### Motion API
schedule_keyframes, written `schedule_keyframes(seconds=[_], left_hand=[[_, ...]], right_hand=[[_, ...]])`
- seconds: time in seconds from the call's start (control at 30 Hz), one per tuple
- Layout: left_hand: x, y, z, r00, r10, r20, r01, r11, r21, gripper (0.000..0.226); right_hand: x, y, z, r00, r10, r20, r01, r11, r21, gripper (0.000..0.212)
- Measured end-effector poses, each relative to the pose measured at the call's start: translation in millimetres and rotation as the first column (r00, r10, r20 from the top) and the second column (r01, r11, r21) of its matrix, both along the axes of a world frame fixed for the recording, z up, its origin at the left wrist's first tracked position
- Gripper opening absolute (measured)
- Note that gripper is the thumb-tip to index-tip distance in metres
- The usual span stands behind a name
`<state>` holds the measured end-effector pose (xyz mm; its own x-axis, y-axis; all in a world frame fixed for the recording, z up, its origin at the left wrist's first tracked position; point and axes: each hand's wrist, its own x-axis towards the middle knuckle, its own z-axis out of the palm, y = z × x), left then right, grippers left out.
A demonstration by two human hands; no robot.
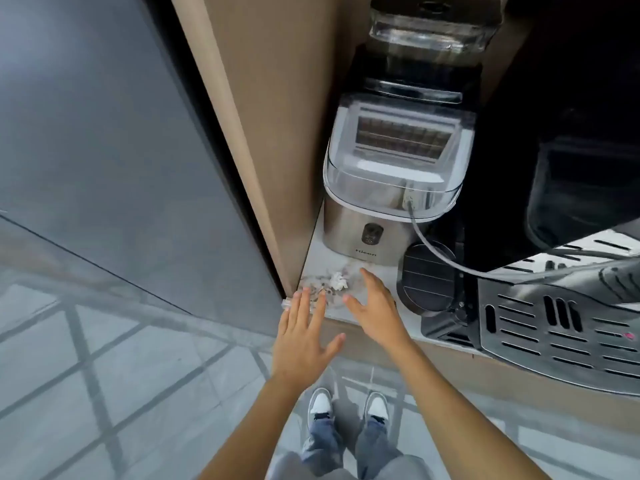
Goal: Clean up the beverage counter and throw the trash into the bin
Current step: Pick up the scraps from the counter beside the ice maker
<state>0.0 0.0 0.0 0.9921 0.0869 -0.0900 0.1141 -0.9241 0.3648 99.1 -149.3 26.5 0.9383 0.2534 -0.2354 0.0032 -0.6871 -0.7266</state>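
Note:
A crumpled white paper scrap (338, 280) and several small bits of litter (317, 289) lie on the white marble counter (320, 247), in front of a steel ice maker (367, 237). My left hand (304, 336) reaches in flat with fingers spread, its fingertips at the litter and the counter's front edge. My right hand (375, 308) is held open on its edge, just right of the paper scrap, with its fingers pointing toward the ice maker. Neither hand holds anything. A small clear wrapper piece (286, 303) sits at the counter corner by my left fingertips.
A tan cabinet panel (277, 133) walls the counter on the left. A black round appliance (427, 275) and a perforated metal drip tray (561, 330) stand to the right. A clear-lidded machine (429, 32) is behind the ice maker. Grey tiled floor (121, 375) lies below.

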Motion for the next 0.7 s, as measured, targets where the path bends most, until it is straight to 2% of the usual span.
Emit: schedule_keyframes(seconds=[0.2,0.33,0.6,0.7], left_hand=[[13,-3,-17,0.997,-0.015,-0.076,0.020,0.998,0.063,0.082],[15,-3,-27,0.991,-0.040,-0.127,0.052,0.994,0.096,0.081],[19,-3,-30,0.979,-0.061,-0.193,0.084,0.990,0.111,0.079],[19,-5,-28,0.979,-0.072,-0.190,0.096,0.988,0.123,0.078]], right_hand=[[29,18,-18,0.992,0.127,-0.025,-0.129,0.986,-0.109,0.065],[40,27,-26,0.971,0.234,0.045,-0.218,0.949,-0.228,0.059],[48,31,-37,0.967,0.247,0.062,-0.229,0.950,-0.214,0.038],[47,26,-35,0.982,0.179,0.053,-0.166,0.968,-0.186,0.031]])
